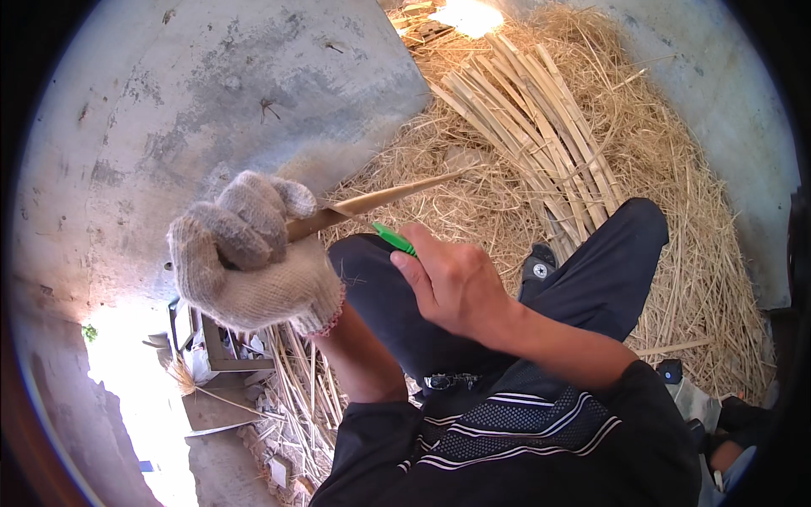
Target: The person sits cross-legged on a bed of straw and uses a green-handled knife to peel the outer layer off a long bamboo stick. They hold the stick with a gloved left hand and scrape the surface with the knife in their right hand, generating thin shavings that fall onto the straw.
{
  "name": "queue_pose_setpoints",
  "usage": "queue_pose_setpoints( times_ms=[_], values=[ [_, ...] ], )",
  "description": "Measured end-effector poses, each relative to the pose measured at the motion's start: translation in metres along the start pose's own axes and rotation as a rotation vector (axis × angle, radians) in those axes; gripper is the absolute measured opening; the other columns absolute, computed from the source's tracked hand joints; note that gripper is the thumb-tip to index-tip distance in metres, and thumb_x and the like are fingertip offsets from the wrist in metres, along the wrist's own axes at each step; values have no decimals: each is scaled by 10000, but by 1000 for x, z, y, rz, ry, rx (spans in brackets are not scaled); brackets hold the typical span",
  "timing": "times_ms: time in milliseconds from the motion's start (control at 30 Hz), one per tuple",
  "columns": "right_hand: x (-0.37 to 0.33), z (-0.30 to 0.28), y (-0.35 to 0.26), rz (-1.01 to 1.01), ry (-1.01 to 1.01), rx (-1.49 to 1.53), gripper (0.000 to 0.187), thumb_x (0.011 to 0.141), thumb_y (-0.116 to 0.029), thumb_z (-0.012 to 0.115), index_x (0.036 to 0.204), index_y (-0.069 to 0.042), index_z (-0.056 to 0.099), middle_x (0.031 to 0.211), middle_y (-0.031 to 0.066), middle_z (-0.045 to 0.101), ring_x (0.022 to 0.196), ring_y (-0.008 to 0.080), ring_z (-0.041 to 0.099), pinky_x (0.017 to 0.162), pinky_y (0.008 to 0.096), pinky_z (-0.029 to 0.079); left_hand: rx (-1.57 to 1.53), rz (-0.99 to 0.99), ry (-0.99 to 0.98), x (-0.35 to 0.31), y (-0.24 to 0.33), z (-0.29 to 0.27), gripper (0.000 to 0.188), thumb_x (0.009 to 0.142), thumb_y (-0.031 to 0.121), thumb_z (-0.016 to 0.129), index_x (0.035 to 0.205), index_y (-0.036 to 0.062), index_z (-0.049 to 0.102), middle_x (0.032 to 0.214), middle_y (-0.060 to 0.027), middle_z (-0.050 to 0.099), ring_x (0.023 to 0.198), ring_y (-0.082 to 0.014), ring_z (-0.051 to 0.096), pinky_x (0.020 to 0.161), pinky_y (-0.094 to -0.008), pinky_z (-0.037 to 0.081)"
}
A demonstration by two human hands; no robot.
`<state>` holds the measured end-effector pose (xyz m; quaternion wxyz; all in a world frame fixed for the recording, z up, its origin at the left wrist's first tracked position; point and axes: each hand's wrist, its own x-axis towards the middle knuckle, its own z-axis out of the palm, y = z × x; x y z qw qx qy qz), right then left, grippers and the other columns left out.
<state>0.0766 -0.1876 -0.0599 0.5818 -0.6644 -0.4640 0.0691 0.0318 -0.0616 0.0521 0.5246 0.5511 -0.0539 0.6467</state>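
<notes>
My left hand (245,245), in a thick grey-white knit glove, is closed round one end of a split bamboo strip (395,193). The strip slants up to the right and narrows toward its far tip. In my bare right hand (456,279) is a knife with a bright green handle (394,237), gripped close to the strip. Its thin blade reaches toward the strip just beside the gloved fingers; whether it touches the strip I cannot tell.
A fanned stack of long bamboo strips (541,127) lies on a heap of shavings (667,194) ahead. My bent legs in dark trousers (591,262) are below my hands. A grey wall (211,93) rises at left. Loose strips and a small table (228,346) stand lower left.
</notes>
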Motion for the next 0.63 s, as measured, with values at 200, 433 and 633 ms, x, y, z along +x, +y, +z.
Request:
queue_pose_setpoints(
  times_ms=[200,433,633],
  values=[
    [13,3,-2,17,-1,-37,212,989,-189,501,1055,10,535,504,187,496,456,374,557,432,446,408,130,24,155,10,-5,11,336,835,219,440,538,163,293,439,38,250,359,-97,220,331,-281,240],
    [1,-10,-15,36,14,-40,264,995,-274,487,960,-13,498,509,210,530,488,414,586,437,494,451,114,-12,199,0,-2,17,353,821,227,446,518,168,276,450,34,228,387,-106,188,359,-279,171],
    [4,-3,-7,51,21,-188,269,991,-297,503,1004,-28,504,515,204,542,501,413,603,441,486,472,136,36,73,5,-5,9,343,816,249,443,517,189,285,440,13,251,375,-103,214,343,-289,184]
  ],
)
